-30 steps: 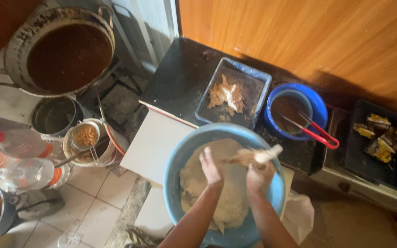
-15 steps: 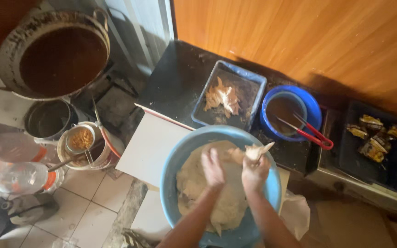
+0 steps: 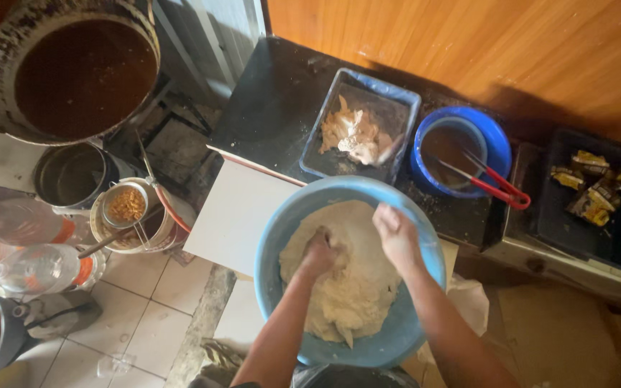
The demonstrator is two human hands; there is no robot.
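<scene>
While both arms reach down from the bottom edge of the head view, the left hand (image 3: 319, 253) is pressed knuckles-first into the pale dough (image 3: 346, 276), its grip closed into a fist on the mass. The right hand (image 3: 397, 233) hovers just beside it, over the far right part of the dough; its fingers curl inward, but whether that grip holds a piece of dough cannot be told from here. The dough fills most of the light blue basin (image 3: 271, 244), which sits under and around both hands.

Just beyond the hands, on the black counter (image 3: 267, 108), stands a blue rectangular tray (image 3: 404, 108) with a heap of pale shredded food (image 3: 353, 136) in it. To the right of that, beyond the right hand, is a round blue bowl (image 3: 497, 136) of brown liquid with red-handled tongs (image 3: 494, 183) lying across its rim. Farther right, a black tray (image 3: 562, 223) holds small yellow-and-brown pieces.

Well to the left of the left hand, a large pot (image 3: 73, 79) holds dark brown liquid. Below it stand a smaller metal pot (image 3: 73, 176), a strainer (image 3: 125, 205) of orange-brown crumbs resting on a bucket, and plastic bottles (image 3: 37, 266) lying on the tiled floor (image 3: 152, 309).
</scene>
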